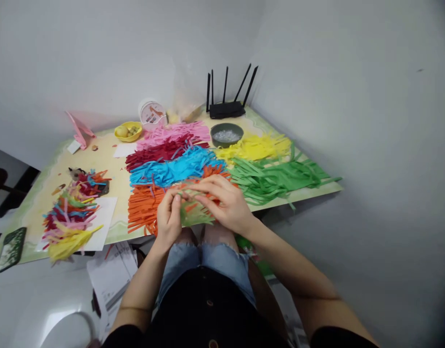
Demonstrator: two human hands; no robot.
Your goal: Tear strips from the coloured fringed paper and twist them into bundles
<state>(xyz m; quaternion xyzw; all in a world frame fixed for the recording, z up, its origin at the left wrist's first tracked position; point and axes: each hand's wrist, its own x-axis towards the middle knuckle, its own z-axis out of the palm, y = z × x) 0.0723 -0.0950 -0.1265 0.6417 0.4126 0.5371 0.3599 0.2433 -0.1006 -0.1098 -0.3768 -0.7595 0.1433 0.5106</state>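
My left hand (169, 220) pinches the top edge of a pale green fringed tissue strip (193, 213) between thumb and fingers. Close beside it, my right hand (226, 200) has its fingers bent over the same upper edge, thumb and fingertips together. The green fringe hangs down between the hands at the table's front edge. Behind them lie fringed bundles: orange (144, 205), blue (175, 166), dark red (157, 153) and pink (179, 133). To the right are a yellow bundle (260, 146) and a green bundle (280, 176). My fingers partly hide the strip's upper edge.
A grey bowl of clear bits (226, 136) stands before a black router (227, 109). Left are a yellow fruit dish (128, 139), white tub (152, 115), pink stand (79, 129), multicoloured tassel garland (72, 215) and phone (12, 249). A wall borders the table's right side.
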